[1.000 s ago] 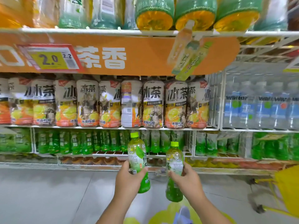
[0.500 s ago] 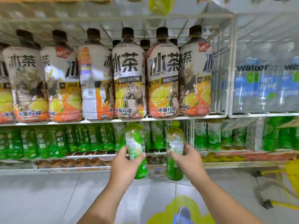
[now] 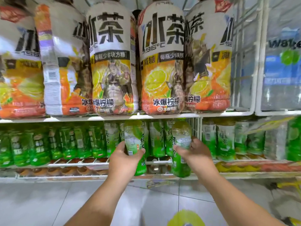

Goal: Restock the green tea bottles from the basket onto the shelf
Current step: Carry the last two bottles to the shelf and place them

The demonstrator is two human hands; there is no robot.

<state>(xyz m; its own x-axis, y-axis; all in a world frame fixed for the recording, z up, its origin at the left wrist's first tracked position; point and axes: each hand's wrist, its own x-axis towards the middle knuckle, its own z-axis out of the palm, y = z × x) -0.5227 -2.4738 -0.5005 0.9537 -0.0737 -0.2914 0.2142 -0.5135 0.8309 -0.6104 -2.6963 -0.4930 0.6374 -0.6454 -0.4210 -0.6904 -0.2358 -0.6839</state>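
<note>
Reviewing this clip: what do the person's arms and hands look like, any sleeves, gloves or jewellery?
Both forearms are bare as far as the frame shows, with no sleeves in view. The left hand and right hand wear no gloves; no rings, watch or wristband are visible.

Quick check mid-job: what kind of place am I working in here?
Most likely a shop's drinks aisle: white wire shelves packed with rows of large lemon tea bottles, small green tea bottles beneath, and bottled water alongside, over a tiled floor.
</note>
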